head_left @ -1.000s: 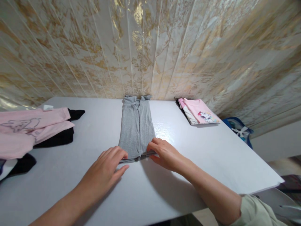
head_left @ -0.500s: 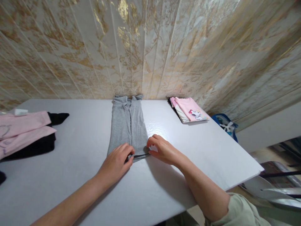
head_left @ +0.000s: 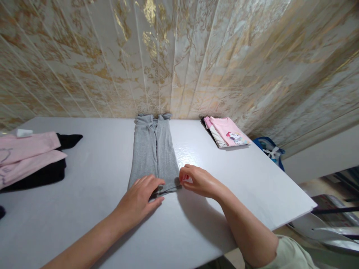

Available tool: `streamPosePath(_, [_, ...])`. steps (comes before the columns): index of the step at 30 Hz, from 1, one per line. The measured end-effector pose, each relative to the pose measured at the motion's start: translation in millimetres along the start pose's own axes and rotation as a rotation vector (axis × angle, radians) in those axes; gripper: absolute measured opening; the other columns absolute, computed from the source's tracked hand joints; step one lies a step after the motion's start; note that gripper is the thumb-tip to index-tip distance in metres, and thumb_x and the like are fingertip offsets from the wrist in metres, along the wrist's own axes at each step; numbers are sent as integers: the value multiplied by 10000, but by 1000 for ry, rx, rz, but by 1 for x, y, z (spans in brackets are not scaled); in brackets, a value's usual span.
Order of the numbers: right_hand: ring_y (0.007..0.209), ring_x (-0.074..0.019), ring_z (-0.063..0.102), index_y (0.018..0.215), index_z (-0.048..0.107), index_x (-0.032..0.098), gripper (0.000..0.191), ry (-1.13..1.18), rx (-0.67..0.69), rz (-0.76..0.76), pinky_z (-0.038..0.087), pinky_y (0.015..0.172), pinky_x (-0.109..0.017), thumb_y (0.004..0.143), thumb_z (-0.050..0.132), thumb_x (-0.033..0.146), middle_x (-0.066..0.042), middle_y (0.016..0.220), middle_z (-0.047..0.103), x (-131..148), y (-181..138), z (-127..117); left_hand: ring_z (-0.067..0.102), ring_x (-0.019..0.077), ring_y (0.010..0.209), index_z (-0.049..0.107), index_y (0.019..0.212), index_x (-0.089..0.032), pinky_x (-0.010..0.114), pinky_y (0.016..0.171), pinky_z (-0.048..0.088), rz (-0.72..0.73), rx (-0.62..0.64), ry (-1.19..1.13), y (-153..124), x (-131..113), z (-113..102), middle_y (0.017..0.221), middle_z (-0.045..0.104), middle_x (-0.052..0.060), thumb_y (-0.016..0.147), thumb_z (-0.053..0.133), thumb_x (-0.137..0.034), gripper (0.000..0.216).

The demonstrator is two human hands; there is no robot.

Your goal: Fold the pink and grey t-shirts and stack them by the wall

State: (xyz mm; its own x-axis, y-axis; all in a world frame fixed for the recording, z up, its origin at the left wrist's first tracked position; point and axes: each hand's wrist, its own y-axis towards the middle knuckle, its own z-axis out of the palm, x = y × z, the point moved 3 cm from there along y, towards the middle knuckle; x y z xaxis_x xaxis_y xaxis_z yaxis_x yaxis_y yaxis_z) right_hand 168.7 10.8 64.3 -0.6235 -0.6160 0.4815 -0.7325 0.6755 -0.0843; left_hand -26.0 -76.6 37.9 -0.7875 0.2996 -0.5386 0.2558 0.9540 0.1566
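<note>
A grey garment, folded into a long narrow strip, lies on the white table and runs from the wall toward me. My left hand rests at its near end, fingers stretched over the hem and thumb under the edge. My right hand sits at the near right corner, fingers curled and pinching the hem.
A pile of pink and black clothes lies at the table's left edge. A folded pink shirt with a cartoon print sits on a small stack at the back right. A blue bag stands beyond the table's right edge. Marbled wall panels rise behind.
My left hand has slid from beside the hem onto the garment's near end. My right hand has curled from lying flat into a pinch on the right corner. The view has shifted to the right.
</note>
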Motion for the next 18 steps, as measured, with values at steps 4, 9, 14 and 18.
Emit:
streamPosePath(4, [854,-161,527,966,622,202,148,1,-102,-130,372,759,-265,825,647,163,-37,937,572,14,2,2,618,196,937,609,1101,-232,345,846,502,-75,-173,-1,4,12,-10,988,653,43,955,411,-367,280])
streamPosePath(9, [903,-185,505,1066,618,233,287,-117,-70,-234,350,794,-303,796,691,166,-44,1020,563,25,10,29,404,262,1367,473,1378,-185,472,1125,312,-43,-126,300,8,34,3,1461,486,101,963,395,-378,465])
streamPosePath(14, [881,-179,507,932,630,213,126,-141,-107,-215,327,782,-298,831,642,138,-28,943,572,21,15,37,343,266,1414,430,1433,-202,485,1150,266,-75,-60,412,6,41,14,1517,417,86,951,402,-427,533])
streamPosePath(18, [856,-161,520,872,629,204,96,-87,-115,-216,326,792,-290,827,640,121,-13,903,578,19,12,31,324,262,1423,419,1444,-230,484,1158,250,-76,-61,415,5,39,14,1531,394,79,949,399,-466,549])
